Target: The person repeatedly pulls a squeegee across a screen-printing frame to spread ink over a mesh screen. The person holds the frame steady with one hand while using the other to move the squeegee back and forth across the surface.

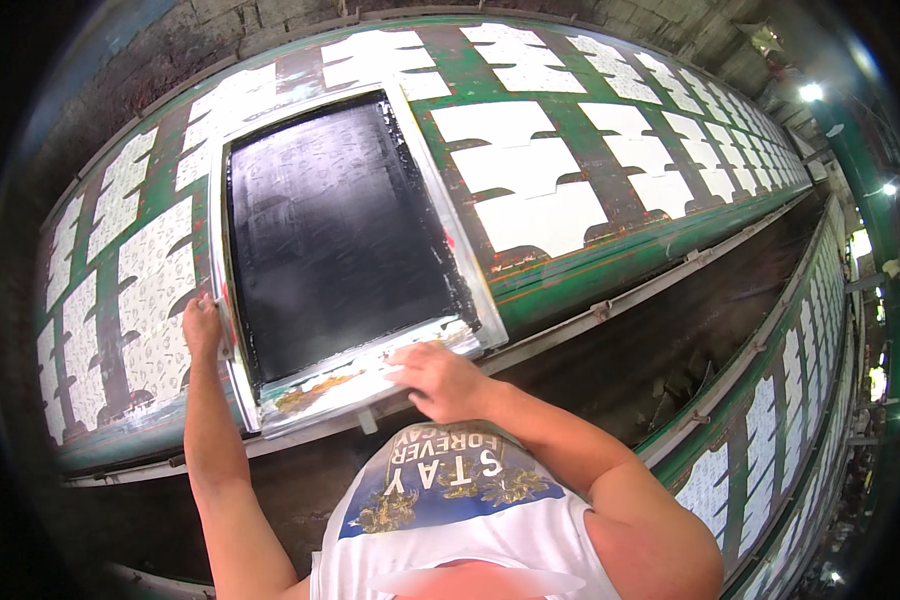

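A screen printing frame (478, 305) lies tilted across the long table, its mesh dark with black, wet-looking ink. Its near rail is pale and smeared with orange and teal stains. My left hand (202, 325) is closed on the frame's left side, near its front corner. Bent over the near rail are the fingers of my right hand (440, 382), slightly blurred. The undersides of both hands' grips are hidden. To the left of the frame, white cut fabric pieces (156, 285) carry small dark prints; those on the right (530, 180) look plain white.
The long green printing table (610, 262) curves away to the far right, with a rail (610, 310) along its near edge. A dark aisle (660, 330) separates it from a second table with fabric pieces (760, 470). Bright lamps (811, 92) hang at right.
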